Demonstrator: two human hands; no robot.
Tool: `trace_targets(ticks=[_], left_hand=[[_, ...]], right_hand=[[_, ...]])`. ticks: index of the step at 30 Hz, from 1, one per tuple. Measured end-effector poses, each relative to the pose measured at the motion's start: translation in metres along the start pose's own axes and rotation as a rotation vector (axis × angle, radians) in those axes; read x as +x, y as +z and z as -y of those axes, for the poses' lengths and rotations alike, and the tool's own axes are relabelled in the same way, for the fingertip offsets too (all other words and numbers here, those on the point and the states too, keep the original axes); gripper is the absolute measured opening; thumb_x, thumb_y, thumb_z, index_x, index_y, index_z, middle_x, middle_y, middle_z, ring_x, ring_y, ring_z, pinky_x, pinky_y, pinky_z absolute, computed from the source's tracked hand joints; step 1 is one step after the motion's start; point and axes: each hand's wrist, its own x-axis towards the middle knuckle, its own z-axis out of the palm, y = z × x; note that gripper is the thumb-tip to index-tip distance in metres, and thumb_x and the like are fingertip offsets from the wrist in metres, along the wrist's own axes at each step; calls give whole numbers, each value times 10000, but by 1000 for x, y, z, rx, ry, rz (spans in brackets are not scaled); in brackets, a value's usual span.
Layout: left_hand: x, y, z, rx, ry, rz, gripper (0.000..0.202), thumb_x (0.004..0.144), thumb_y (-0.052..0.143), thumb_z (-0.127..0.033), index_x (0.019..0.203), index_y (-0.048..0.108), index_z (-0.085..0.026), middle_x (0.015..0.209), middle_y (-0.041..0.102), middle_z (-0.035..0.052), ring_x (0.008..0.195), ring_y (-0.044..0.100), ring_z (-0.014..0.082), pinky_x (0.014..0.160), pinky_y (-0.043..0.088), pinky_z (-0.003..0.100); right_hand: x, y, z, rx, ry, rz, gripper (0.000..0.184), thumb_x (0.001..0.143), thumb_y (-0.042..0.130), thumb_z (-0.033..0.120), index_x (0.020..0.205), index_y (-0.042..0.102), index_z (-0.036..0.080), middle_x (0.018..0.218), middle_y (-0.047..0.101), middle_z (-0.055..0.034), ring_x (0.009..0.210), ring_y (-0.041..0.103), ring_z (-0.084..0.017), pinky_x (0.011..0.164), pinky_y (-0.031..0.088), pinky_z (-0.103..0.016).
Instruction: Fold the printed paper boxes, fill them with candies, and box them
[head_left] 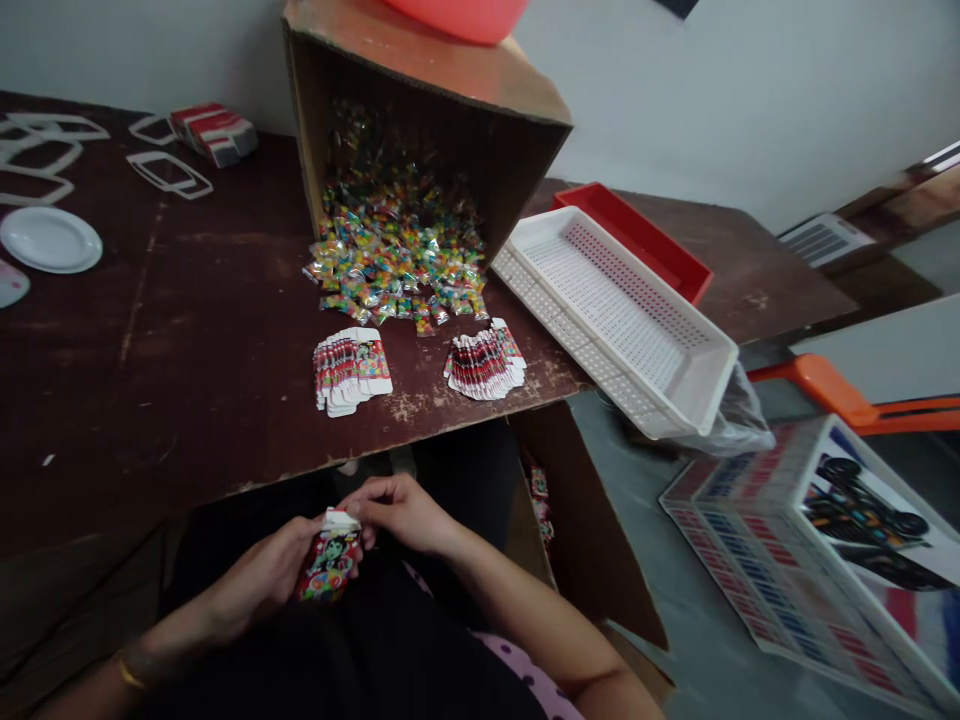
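Observation:
Below the table's front edge, over my lap, my left hand (274, 572) grips a small red printed carton (330, 562) around its body. My right hand (397, 510) pinches the white flap at the carton's top, fingers closed on it. On the dark brown table (187, 330) above lie two fanned stacks of flat printed cartons, one to the left (351, 370) and one to the right (486, 362). Behind them a tipped cardboard box (420, 120) spills a heap of colourful wrapped candies (397, 265).
A white perforated tray (622, 320) overhangs the table's right edge, with a red tray (637, 235) behind it. A white plate (49, 240) and white outline cutouts lie far left, near a red-white carton stack (214, 132). An open cardboard box (585, 520) and printed packaging (817, 560) stand on the floor.

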Motion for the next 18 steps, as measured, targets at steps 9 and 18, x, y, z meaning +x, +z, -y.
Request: trace_targets(ticks=[9,18], left_hand=[[-3,10,-9,-45,-55,-100,299,847,583,-276,1034,739,-103,858,802,113,852,729,283,783,533,369],[-7,-2,-4,-108,-28,-36,668,782,563,-195,1435,458,-105,1015,797,101,953,721,283,899,491,396]], right_hand=[[-1,6,6,-318,-230,8,349,835,684,479,992,773,181,871,667,-31,680,601,-105,655,506,-233],[-9,-4,18,-812,-564,245,296,962,525,275,1178,700,175,1079,664,-77,978,627,-146,911,486,-252]])
